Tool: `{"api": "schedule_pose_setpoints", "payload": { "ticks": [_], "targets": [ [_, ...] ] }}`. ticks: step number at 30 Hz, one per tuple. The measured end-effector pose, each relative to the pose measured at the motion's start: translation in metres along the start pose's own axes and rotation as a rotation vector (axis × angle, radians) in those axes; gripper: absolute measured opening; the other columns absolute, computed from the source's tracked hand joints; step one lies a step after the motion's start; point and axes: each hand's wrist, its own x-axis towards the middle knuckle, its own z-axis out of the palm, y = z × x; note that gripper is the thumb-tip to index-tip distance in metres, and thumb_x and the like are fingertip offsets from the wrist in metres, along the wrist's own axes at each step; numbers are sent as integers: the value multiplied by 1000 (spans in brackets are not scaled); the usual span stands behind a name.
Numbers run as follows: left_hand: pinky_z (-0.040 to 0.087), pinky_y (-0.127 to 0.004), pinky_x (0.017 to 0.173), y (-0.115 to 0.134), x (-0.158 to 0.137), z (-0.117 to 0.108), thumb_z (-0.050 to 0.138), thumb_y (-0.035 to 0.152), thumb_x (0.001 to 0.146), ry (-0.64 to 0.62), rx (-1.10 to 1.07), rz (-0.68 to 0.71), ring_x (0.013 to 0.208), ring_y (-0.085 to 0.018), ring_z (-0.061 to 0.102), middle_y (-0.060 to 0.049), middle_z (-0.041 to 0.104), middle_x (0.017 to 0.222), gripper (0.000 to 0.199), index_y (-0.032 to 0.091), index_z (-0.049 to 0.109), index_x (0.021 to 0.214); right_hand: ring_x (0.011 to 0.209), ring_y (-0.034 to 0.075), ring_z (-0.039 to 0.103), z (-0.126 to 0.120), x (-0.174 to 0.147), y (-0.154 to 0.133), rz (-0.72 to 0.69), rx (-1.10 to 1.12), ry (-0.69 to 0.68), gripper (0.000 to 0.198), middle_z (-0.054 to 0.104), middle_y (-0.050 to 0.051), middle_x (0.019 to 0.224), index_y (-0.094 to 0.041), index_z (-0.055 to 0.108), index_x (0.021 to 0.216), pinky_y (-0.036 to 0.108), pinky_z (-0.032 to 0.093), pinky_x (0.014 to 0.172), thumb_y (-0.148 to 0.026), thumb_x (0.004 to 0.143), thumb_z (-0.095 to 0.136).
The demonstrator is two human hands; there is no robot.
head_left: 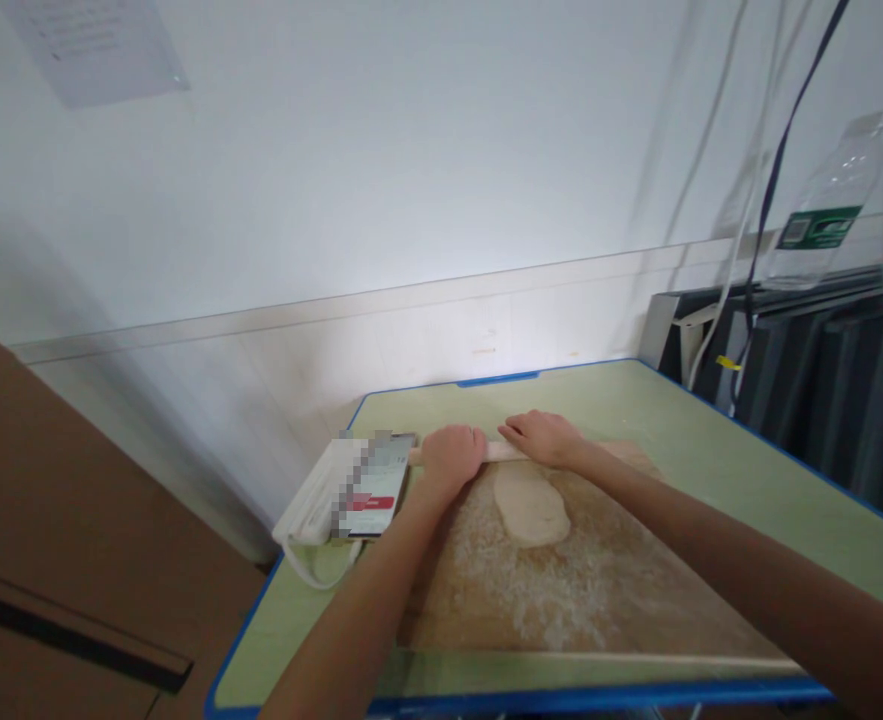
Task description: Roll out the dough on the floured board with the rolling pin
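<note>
A pale wooden rolling pin [505,452] lies crosswise at the far side of a floured wooden board [478,590]. My left hand [454,455] is closed around the pin near its left end. Farther right, my right hand [544,438] rests over the pin with its fingers curled onto it; its right end is hidden. A flattened oval of dough [532,508] lies on the board just on the near side of the pin. Loose flour is scattered over the board nearest me.
A phone [381,490] with its screen lit lies left of the board, beside a white object with a strap [313,500]. The green table [591,390] has a blue edge. A plastic bottle [823,215] stands on dark panels [823,350] at right, near hanging cables.
</note>
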Motion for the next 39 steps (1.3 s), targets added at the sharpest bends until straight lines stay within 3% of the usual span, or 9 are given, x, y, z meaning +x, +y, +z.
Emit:
{"api": "schedule_pose_setpoints", "payload": {
  "ticks": [6, 10, 14, 17, 21, 25, 29, 33, 39],
  "targets": [
    [43, -38, 77, -3, -9, 6, 25, 30, 92, 184, -15, 88, 86, -24, 59, -12, 64, 87, 44, 12, 64, 85, 85, 21, 59, -6, -18, 8, -243, 46, 46, 40, 65, 9, 88, -19, 59, 88, 31, 39, 74, -38, 92, 24],
    [43, -36, 72, -5, -12, 8, 29, 25, 89, 289, -76, 187, 77, -23, 58, -10, 62, 78, 38, 14, 62, 76, 87, 20, 57, -5, -23, 23, -377, 96, 51, 37, 63, 8, 91, -19, 60, 91, 29, 39, 75, -39, 91, 29],
    [41, -35, 77, -5, -17, 6, 34, 17, 83, 455, -220, 285, 85, -21, 53, -9, 57, 87, 21, 14, 55, 89, 78, 20, 58, -4, -23, 30, -369, 198, 45, 35, 64, 8, 87, -18, 60, 90, 28, 40, 67, -41, 89, 33],
    [41, -33, 80, -6, -23, 6, 34, 14, 81, 583, -348, 344, 91, -20, 50, -10, 53, 94, 23, 14, 48, 99, 81, 20, 58, -3, -23, 30, -371, 239, 29, 31, 64, 9, 93, -17, 59, 96, 29, 41, 70, -39, 86, 40],
    [42, -29, 73, -8, -25, 8, 32, 14, 81, 643, -473, 396, 81, -17, 52, -6, 52, 84, 16, 17, 46, 89, 83, 21, 58, -1, -25, 29, -343, 224, 37, 32, 64, 10, 92, -17, 58, 97, 31, 40, 71, -37, 88, 35],
    [41, -26, 64, -10, -22, 9, 32, 13, 82, 607, -538, 389, 69, -15, 51, -3, 51, 74, 15, 19, 45, 79, 87, 23, 58, 0, -25, 28, -244, 144, 90, 31, 64, 10, 95, -18, 57, 101, 33, 40, 74, -35, 90, 34],
    [42, -27, 66, -8, -21, 8, 35, 12, 79, 494, -543, 435, 72, -16, 53, -3, 55, 74, 17, 19, 50, 77, 89, 23, 59, 0, -24, 27, -103, 117, 236, 26, 63, 9, 103, -19, 53, 106, 32, 41, 73, -29, 90, 35],
    [45, -30, 77, -4, -21, 4, 38, 11, 77, 351, -527, 536, 84, -18, 56, -5, 61, 89, 24, 18, 58, 90, 84, 22, 62, 2, -22, 30, 29, 216, 366, 27, 61, 8, 109, -21, 48, 110, 31, 43, 66, -31, 90, 33],
    [41, -28, 91, -4, -23, 3, 36, 14, 84, 158, -508, 653, 101, -15, 56, -3, 61, 112, 34, 19, 55, 112, 83, 23, 62, 5, -21, 33, 72, 247, 344, 27, 61, 6, 111, -22, 47, 108, 31, 41, 62, -33, 91, 31]
  ]
}}
